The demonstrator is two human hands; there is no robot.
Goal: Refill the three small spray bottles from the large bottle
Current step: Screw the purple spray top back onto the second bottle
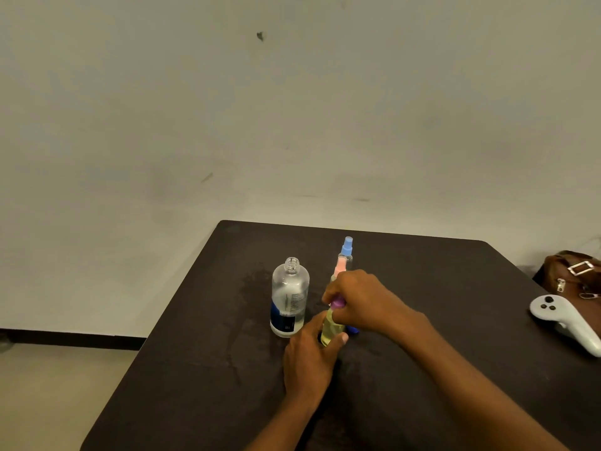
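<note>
A small spray bottle (331, 330) with yellowish liquid stands on the dark table (195, 369). My left hand (309, 359) grips its body from the left. My right hand (361, 301) holds its purple spray top (338, 302) from above. Behind them stand a pink-capped small bottle (340, 266) and a blue-capped one (347, 247), both partly hidden by my right hand. The large clear bottle (289, 297), uncapped and with a dark blue label, stands upright to the left. A dark blue cap (353, 330) peeks out under my right hand.
A wet patch (257, 284) spreads on the table left of the large bottle. A white controller (566, 322) and a brown bag (575, 275) lie at the right edge. The table's left edge drops to the floor.
</note>
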